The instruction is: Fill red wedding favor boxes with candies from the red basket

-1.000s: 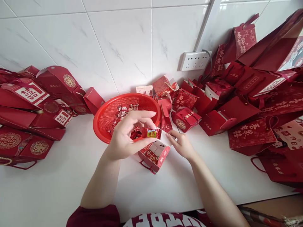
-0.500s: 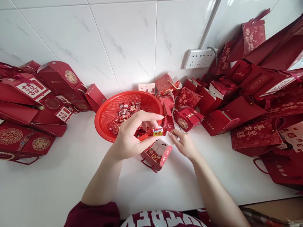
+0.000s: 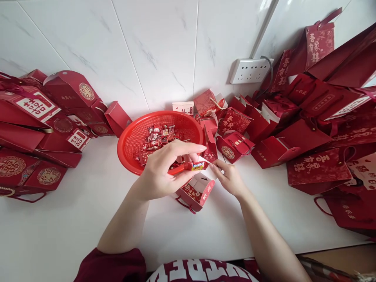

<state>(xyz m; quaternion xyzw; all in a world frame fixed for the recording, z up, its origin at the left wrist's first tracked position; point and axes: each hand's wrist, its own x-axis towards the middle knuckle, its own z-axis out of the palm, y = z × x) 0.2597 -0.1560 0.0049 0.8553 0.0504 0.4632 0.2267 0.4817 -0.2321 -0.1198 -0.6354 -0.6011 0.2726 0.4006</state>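
Observation:
My left hand [image 3: 163, 168] is closed on a small wrapped candy [image 3: 195, 166], red with a yellow and blue label. My right hand [image 3: 227, 176] pinches the right end of its wrapper, where a thin pale strip shows between the hands. Just below them, an open red gift box [image 3: 192, 199] with a rope handle lies on the white counter, and red and gold wrapped pieces are visible inside it. Behind my left hand stands a red plastic basket [image 3: 125, 147] holding many wrapped candies [image 3: 160, 135], partly hidden by that hand.
Red gift boxes are stacked at the left [image 3: 70, 94] and piled high at the right [image 3: 319, 170]. Several small boxes [image 3: 235, 147] stand behind the basket's right side. A white power strip [image 3: 251, 71] with a grey cord is on the tiled wall.
The candy has turned a little in my left hand. My right fingers have closed in on its wrapper end, and a pale strip now shows there. The view has shifted slightly.

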